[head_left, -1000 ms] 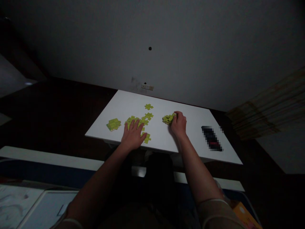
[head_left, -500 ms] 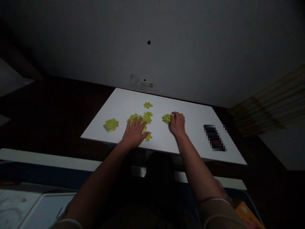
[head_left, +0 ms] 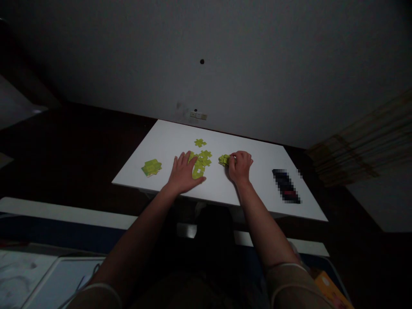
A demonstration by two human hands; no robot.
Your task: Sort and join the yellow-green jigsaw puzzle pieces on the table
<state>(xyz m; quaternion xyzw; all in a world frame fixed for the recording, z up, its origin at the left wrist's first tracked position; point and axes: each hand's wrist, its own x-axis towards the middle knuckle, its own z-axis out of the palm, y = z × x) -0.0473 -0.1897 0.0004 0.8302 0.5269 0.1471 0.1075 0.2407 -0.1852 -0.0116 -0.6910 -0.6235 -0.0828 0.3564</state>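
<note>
My left hand (head_left: 185, 174) lies flat on the white table (head_left: 167, 146), fingers spread, its fingertips and thumb against a loose cluster of yellow-green jigsaw pieces (head_left: 200, 165). My right hand (head_left: 240, 167) curls over a small heap of the same pieces (head_left: 224, 160), which its fingertips pinch and partly hide. One lone piece (head_left: 200, 143) lies beyond the cluster. Left of my left hand sits a stack of pieces (head_left: 151, 167).
A pixelated dark oblong object (head_left: 286, 186) lies on the table's right side. A small switch plate (head_left: 198, 115) is on the wall behind. A striped curtain (head_left: 354, 146) hangs at right. Below the table are a white bar (head_left: 64, 212), a white board (head_left: 61, 279) and an orange book (head_left: 330, 289).
My left hand has slid left and off most of the central cluster, uncovering its pieces, which now lie gathered closer together. My right hand stays at its heap, with the fingers closer around it.
</note>
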